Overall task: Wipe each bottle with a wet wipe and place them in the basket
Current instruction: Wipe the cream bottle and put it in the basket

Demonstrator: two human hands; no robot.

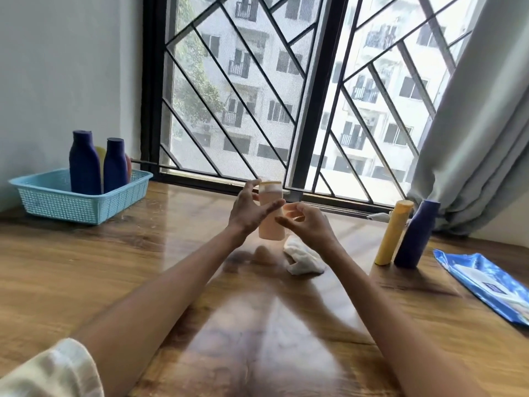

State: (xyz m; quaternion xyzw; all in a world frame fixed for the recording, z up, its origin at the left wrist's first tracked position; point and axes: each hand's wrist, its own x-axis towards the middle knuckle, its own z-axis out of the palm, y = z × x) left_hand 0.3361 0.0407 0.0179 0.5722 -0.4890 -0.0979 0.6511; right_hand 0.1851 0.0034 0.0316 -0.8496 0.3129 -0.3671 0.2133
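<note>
Peach bottle [271, 216] gripped by left hand [247, 209], right hand [305, 222] fingers curled alongside

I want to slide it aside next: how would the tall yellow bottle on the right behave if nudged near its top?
The yellow bottle is tall and narrow on a small base, so it would probably tip rather than slide. It stands right beside the blue bottle, which it might knock. Being round, it would likely roll on the glossy table.

Head-worn view, forward and down over table [86, 282], near.
</note>
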